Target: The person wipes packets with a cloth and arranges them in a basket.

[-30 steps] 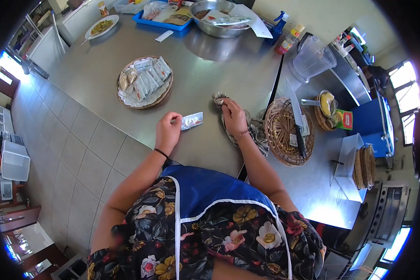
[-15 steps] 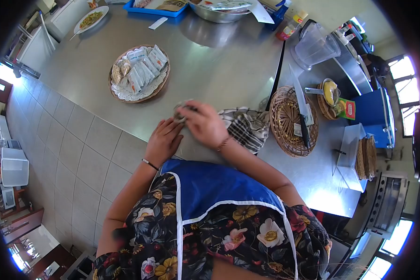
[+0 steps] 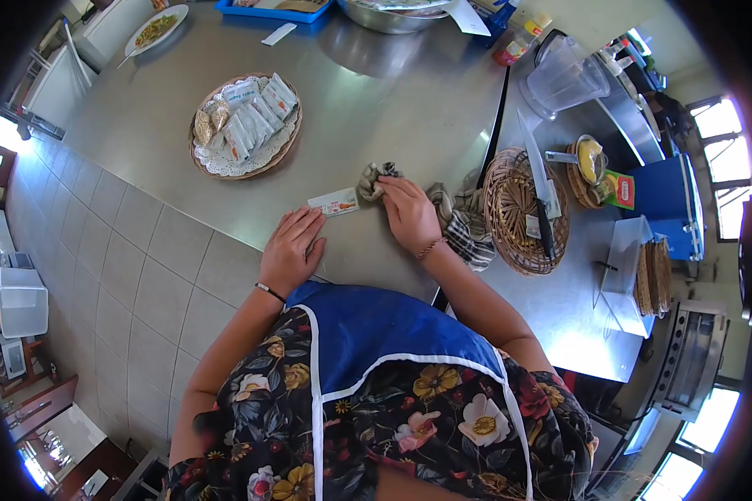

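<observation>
My left hand point(image 3: 291, 249) lies with extended fingers at the near table edge, its fingertips on the left end of a small white packet point(image 3: 334, 203). Right of the packet, my right hand point(image 3: 409, 210) grips a bunched corner of a checked cloth point(image 3: 468, 230); the rest of the cloth trails behind the wrist toward the wicker basket. Farther left, a round basket point(image 3: 195, 154) lined with a white doily holds several similar packets point(image 3: 263, 115) and small brown bags point(image 3: 204, 128).
On the right are a wicker basket point(image 3: 518, 265) with a long knife point(image 3: 533, 159) across it, a clear jug point(image 3: 564, 82) and a plastic bin point(image 3: 620, 275). Along the back stand a plate of food point(image 3: 156, 31), a blue tray point(image 3: 271, 14) and a metal bowl point(image 3: 393, 20).
My right hand swept the cloth corner left over the packet, then back right. My left hand went from pinching at the packet's end to lying flat. The view shifted slightly.
</observation>
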`<state>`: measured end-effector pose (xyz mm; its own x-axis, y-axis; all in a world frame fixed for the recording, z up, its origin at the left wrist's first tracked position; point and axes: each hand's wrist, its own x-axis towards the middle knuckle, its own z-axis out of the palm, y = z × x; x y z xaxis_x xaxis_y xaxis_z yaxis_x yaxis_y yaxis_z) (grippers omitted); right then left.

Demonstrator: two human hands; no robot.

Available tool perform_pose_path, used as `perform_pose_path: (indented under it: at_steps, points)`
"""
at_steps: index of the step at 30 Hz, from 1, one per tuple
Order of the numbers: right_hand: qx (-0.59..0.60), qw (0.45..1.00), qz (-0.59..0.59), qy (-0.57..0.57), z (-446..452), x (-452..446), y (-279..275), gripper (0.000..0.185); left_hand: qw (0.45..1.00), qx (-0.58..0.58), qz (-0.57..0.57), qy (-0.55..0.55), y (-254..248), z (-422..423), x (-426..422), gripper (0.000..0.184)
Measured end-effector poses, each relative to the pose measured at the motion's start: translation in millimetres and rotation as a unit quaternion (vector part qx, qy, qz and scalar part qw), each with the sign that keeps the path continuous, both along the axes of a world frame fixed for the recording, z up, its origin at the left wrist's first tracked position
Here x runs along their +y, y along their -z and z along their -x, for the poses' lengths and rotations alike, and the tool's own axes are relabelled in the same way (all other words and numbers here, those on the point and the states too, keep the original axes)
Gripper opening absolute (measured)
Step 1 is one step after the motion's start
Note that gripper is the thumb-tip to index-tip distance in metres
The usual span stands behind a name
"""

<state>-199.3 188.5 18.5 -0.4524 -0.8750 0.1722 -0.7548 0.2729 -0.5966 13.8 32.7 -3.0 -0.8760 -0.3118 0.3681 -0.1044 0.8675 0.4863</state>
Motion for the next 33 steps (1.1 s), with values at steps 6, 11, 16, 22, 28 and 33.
perform_pose_path:
  at_steps: [6, 11, 16, 22, 28, 33]
  points:
    - [0.159, 0.974, 0.057, -0.151, -53, -30, 1, 0.041, 0.999, -0.031, -0.001, 0.005, 8, -2, -3, 0.037]
    - [0.14, 0.986, 0.044, -0.084, -19, -3, 8, 0.035, 1.0, -0.003, 0.0, -0.002, 0, 0, 0, 0.037]
    - [0.09, 0.988, 0.129, -0.014, -12, -16, -7, 0.024, 1.0, -0.004, 0.01, -0.002, 1, 0, 0, 0.038]
    - [0.116, 0.984, 0.04, -0.126, -46, -31, 9, 0.04, 1.0, -0.026, 0.012, 0.002, 5, -1, -4, 0.038]
    - [0.052, 0.998, 0.02, 0.029, 12, -8, -4, 0.031, 1.0, -0.002, 0.003, -0.007, 2, 0, 0, 0.037]
    - [0.14, 0.972, 0.169, -0.091, -37, -42, -1, 0.025, 1.0, -0.018, 0.005, -0.006, 2, 0, -2, 0.037]
